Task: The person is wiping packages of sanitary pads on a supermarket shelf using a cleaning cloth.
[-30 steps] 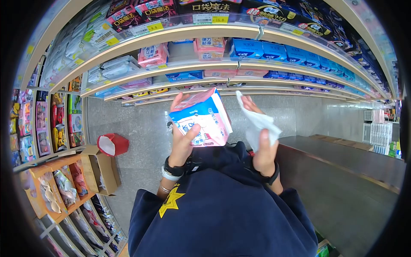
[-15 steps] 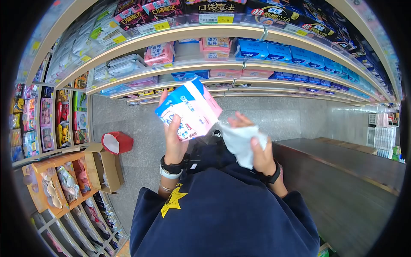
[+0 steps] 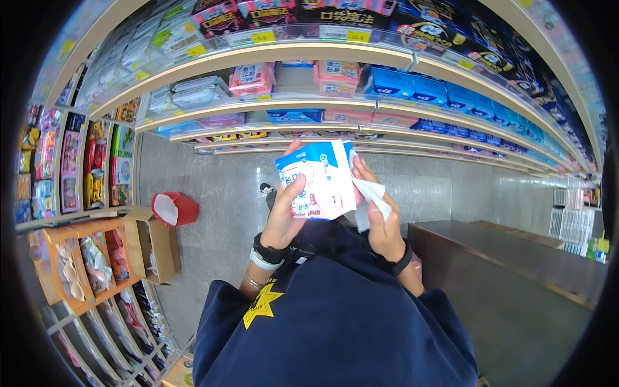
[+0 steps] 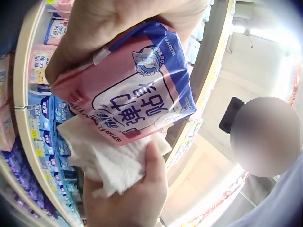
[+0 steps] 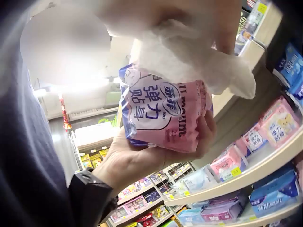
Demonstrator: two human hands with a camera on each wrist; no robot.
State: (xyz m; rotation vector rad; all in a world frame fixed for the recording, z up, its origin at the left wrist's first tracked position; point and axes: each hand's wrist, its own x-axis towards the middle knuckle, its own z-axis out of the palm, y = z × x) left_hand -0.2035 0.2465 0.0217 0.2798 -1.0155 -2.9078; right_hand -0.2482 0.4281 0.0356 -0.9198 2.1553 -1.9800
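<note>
My left hand (image 3: pixel 284 211) grips a pink, blue and white soft pack of sanitary pads (image 3: pixel 325 184) by its left side, thumb across the printed face. The pack is held up in front of my chest. My right hand (image 3: pixel 385 235) holds a crumpled white wipe (image 3: pixel 374 193) between thumb and fingers, at the pack's right end. In the left wrist view, the wipe (image 4: pixel 104 158) lies along the lower edge of the pack (image 4: pixel 142 90). From the right wrist, the left hand (image 5: pixel 128 158) shows under the pack (image 5: pixel 163 113), with the wipe (image 5: pixel 189 56) over its upper edge.
Ahead stands a curved-looking shelf rack (image 3: pixel 290 103) with pink packs (image 3: pixel 251 79) and blue packs (image 3: pixel 390 84). A red bin (image 3: pixel 184 209) and an open cardboard box (image 3: pixel 164 248) sit on the floor at left. A dark counter (image 3: pixel 496 264) stands at right.
The pack has tilted about in my left hand and moved slightly right since half a second ago. My right hand has brought the wipe up against the pack's right end.
</note>
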